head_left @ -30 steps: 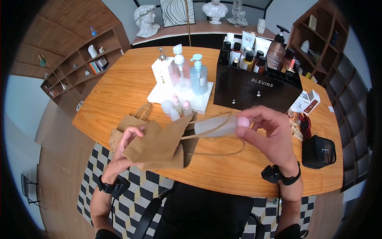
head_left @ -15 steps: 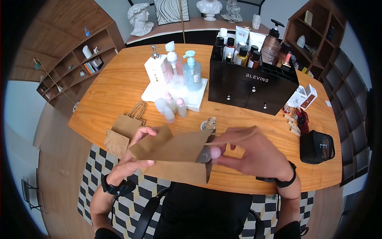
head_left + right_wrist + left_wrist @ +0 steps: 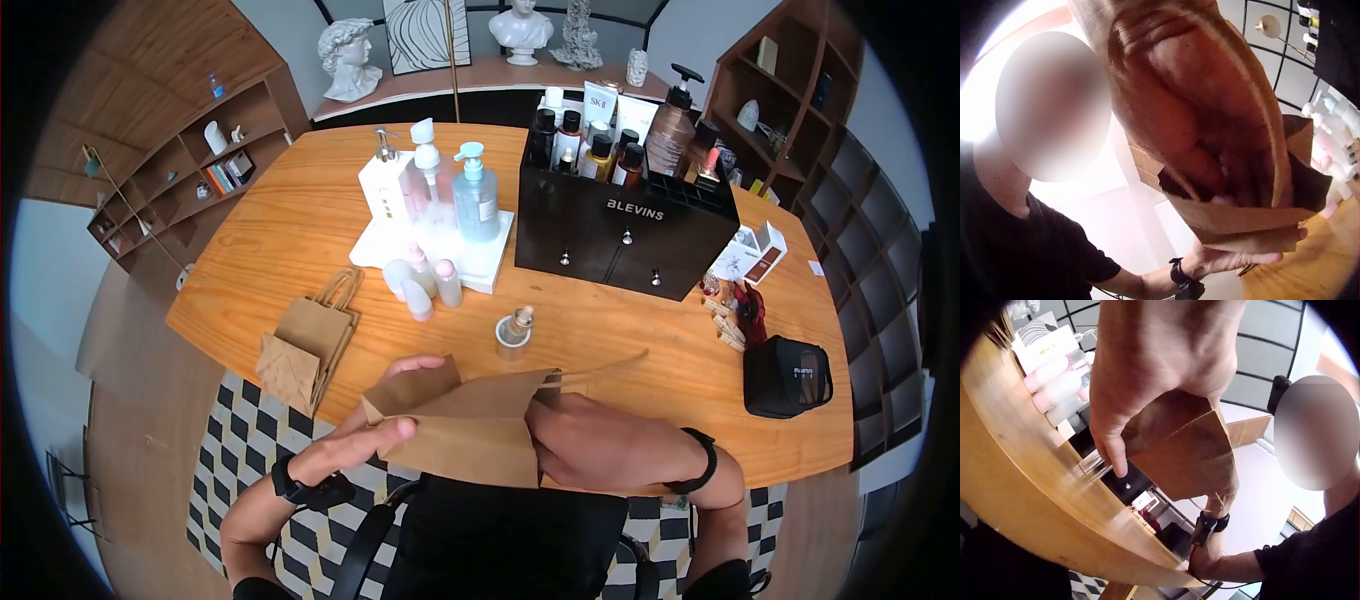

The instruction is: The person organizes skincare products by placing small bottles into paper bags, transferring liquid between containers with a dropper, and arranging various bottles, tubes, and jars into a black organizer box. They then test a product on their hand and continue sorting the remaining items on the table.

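Observation:
My left hand [image 3: 345, 440] grips the bottom end of a brown paper bag [image 3: 470, 440], thumb on the near side. The bag is tipped on its side over the table's front edge, its mouth facing right. My right hand [image 3: 610, 440] reaches into that mouth, fingers hidden from the head view. In the right wrist view its curled fingers are down inside the bag, where a bit of pink cap [image 3: 1221, 200] shows between them; the frosted bottle below is hidden. A twisted paper handle [image 3: 1280, 147] loops past this hand.
Folded paper bags [image 3: 305, 345] lie at the left. Small pink-capped bottles [image 3: 448, 283] stand before a white tray [image 3: 490, 262] of pump bottles. A small glass vessel [image 3: 514, 330] stands just beyond the bag. Behind right is a black cosmetics organizer [image 3: 600, 240]; a black pouch [image 3: 785, 375] sits far right.
The frosted bottle with the pink cap has gone left into the bag, and my right hand has followed it inside. The bag has come lower and nearer my body.

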Motion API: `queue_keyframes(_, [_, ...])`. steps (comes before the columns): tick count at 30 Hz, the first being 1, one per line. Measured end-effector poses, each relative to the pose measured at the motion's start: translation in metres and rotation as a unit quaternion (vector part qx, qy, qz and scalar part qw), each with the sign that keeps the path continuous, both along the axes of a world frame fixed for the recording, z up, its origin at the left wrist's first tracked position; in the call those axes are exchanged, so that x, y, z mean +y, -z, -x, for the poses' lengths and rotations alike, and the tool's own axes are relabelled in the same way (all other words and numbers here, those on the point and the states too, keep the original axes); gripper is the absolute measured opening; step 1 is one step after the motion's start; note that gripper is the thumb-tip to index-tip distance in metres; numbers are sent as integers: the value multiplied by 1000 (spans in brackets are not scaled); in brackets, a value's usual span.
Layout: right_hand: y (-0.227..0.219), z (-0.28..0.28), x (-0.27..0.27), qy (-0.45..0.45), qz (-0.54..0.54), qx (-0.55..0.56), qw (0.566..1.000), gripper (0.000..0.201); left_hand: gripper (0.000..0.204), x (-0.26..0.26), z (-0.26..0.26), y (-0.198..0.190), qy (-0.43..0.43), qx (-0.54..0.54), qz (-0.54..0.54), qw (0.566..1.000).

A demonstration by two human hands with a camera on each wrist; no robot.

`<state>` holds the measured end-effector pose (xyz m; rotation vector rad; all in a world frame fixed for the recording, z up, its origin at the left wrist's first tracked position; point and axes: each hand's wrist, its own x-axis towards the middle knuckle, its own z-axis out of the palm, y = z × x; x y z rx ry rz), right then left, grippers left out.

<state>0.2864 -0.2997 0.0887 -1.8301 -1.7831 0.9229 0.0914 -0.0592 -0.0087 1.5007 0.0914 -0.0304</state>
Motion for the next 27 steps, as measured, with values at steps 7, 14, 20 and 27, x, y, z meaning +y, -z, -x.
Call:
queue_keyframes(7, [22, -7, 7, -88, 175, 2, 981, 34, 94, -2, -4, 7, 36, -7, 14, 999])
queue_keyframes(14, [65, 3, -17, -30, -22, 72, 997, 44, 100, -8, -8, 8, 67, 22, 65, 995])
queue_keyframes(20, [48, 6, 4, -69, 165, 52, 983, 41, 111, -9, -5, 15, 78, 9, 75, 994])
queue_keyframes(27, [76, 1, -16, -49, 49, 1, 998, 48, 101, -14, -3, 23, 66, 16, 129, 989])
